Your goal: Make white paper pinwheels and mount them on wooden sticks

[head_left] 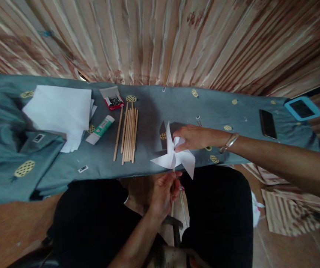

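Note:
A white paper pinwheel (173,158) stands at the table's front edge on a thin wooden stick (172,208). Below the pinwheel, my left hand (165,190) is closed around that stick. My right hand (192,137), with a bracelet at the wrist, reaches in from the right and pinches the upper right blade; its fingertips are partly hidden by the paper. To the left of the pinwheel lies a bundle of wooden sticks (130,136). Behind it is an open small red box (114,101) of dark metal pieces, too small to name.
A green and white glue stick (101,129) lies beside a stack of white paper (61,106) on the left. A dark phone (267,123) and a blue-framed device (303,108) are at the right end of the cloth-covered table (232,115). A striped curtain (160,41) hangs behind.

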Demonstrator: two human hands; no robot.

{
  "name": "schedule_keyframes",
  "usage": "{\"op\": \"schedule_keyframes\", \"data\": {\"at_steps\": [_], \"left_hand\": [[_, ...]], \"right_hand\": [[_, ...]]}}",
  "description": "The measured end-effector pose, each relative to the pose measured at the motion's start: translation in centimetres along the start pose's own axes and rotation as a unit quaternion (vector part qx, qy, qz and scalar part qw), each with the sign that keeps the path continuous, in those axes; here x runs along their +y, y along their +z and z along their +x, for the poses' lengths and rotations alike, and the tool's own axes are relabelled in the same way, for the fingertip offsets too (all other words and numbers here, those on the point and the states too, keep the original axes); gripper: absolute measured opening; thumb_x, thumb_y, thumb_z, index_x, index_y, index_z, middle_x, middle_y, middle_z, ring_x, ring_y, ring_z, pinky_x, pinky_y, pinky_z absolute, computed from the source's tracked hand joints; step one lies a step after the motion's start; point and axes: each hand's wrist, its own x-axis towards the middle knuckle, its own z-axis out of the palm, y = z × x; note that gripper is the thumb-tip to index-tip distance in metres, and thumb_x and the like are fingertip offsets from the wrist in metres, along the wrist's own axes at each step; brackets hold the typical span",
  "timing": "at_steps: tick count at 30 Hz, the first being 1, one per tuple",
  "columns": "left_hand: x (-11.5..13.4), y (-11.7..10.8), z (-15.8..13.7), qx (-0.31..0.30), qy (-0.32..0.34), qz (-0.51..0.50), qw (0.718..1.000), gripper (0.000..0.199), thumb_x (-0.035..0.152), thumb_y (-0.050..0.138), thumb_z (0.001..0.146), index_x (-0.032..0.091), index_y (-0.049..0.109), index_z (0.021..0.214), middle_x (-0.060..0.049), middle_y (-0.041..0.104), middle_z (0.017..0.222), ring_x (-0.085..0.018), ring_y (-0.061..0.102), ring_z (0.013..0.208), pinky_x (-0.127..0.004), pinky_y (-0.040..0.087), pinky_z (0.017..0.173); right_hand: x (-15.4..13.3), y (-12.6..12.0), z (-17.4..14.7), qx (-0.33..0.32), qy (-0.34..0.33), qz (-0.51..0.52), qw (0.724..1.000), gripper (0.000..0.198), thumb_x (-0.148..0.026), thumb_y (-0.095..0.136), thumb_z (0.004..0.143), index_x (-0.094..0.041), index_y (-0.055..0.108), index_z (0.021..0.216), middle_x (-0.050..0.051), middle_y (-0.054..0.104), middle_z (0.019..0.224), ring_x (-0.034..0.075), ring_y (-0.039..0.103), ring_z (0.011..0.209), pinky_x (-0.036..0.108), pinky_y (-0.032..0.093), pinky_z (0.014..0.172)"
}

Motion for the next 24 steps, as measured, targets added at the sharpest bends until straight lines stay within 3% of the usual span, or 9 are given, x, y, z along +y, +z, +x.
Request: {"op": "schedule_keyframes", "data": {"at_steps": [4,7,9,11,14,17,19,21,24], "left_hand": [[1.2,0.5,-0.4,0.002,0.024,0.020,1.000,0.057,0.050,0.092,0.047,0.010,0.069,0.081,0.006,0.054,0.049,-0.002,0.035,0.035,-0.017,0.015,0.037],[2.2,1.3,-0.7,-0.005,0.047,0.028,0.998,0.056,0.049,0.092,0.047,0.010,0.070,0.080,0.006,0.053,0.049,-0.002,0.034,0.036,-0.017,0.015,0.037],[3.1,2.0,-0.8,-0.017,0.064,0.028,0.997,0.054,0.048,0.092,0.049,0.010,0.070,0.080,0.006,0.053,0.050,-0.001,0.034,0.036,-0.016,0.015,0.037],[4.3,2.8,-0.7,-0.032,0.081,0.029,0.996,0.052,0.046,0.092,0.050,0.010,0.071,0.081,0.006,0.054,0.050,-0.002,0.035,0.037,-0.016,0.018,0.037],[6.7,4.1,0.0,-0.055,0.119,0.044,0.990,0.048,0.045,0.092,0.053,0.011,0.072,0.081,0.005,0.056,0.052,-0.003,0.039,0.039,-0.017,0.024,0.038],[9.5,5.3,1.5,-0.067,0.160,0.073,0.982,0.040,0.040,0.090,0.059,0.011,0.074,0.082,0.001,0.063,0.061,-0.006,0.051,0.048,-0.019,0.038,0.046],[11.0,5.9,2.6,-0.067,0.176,0.088,0.978,0.032,0.036,0.088,0.065,0.011,0.076,0.082,-0.003,0.069,0.070,-0.010,0.060,0.060,-0.022,0.047,0.058],[11.8,6.1,3.7,-0.068,0.197,0.099,0.973,0.027,0.034,0.087,0.068,0.013,0.077,0.081,-0.005,0.072,0.079,-0.013,0.065,0.073,-0.025,0.051,0.070],[11.9,5.7,5.0,-0.071,0.220,0.117,0.966,0.028,0.038,0.088,0.066,0.015,0.078,0.078,-0.006,0.074,0.083,-0.015,0.065,0.082,-0.025,0.051,0.077]], "right_hand": [[0.9,-0.1,-2.2,0.101,-0.007,0.057,0.993,0.024,-0.038,0.067,0.089,-0.018,0.073,0.101,0.004,0.074,0.084,0.017,0.064,0.071,0.027,0.042,0.065],[1.4,0.3,-4.5,0.273,0.039,0.106,0.955,0.031,-0.039,0.067,0.088,-0.020,0.071,0.112,0.005,0.076,0.096,0.019,0.067,0.074,0.030,0.047,0.070],[1.5,1.0,-6.0,0.408,0.069,0.145,0.899,0.035,-0.044,0.067,0.088,-0.021,0.071,0.115,0.007,0.076,0.106,0.020,0.069,0.080,0.033,0.051,0.078],[1.5,2.0,-7.0,0.532,0.092,0.189,0.820,0.035,-0.045,0.066,0.089,-0.022,0.071,0.115,0.009,0.075,0.113,0.022,0.070,0.091,0.037,0.052,0.087],[1.9,3.9,-7.2,0.631,0.088,0.299,0.710,0.031,-0.045,0.067,0.088,-0.022,0.073,0.108,0.008,0.076,0.110,0.024,0.070,0.103,0.041,0.051,0.097],[2.2,5.8,-6.0,0.637,0.096,0.432,0.632,0.028,-0.048,0.071,0.084,-0.023,0.075,0.095,0.006,0.078,0.098,0.023,0.071,0.095,0.043,0.053,0.095],[1.9,7.0,-4.8,0.601,0.099,0.505,0.611,0.029,-0.052,0.075,0.079,-0.024,0.076,0.087,0.005,0.079,0.091,0.023,0.072,0.090,0.043,0.054,0.093],[1.0,7.9,-3.5,0.527,0.074,0.560,0.635,0.033,-0.057,0.075,0.078,-0.024,0.076,0.081,0.005,0.078,0.084,0.024,0.072,0.087,0.042,0.055,0.092],[-0.9,8.7,-1.7,0.379,-0.003,0.614,0.692,0.044,-0.066,0.069,0.079,-0.023,0.077,0.078,0.005,0.076,0.077,0.024,0.071,0.081,0.040,0.056,0.085]]}}
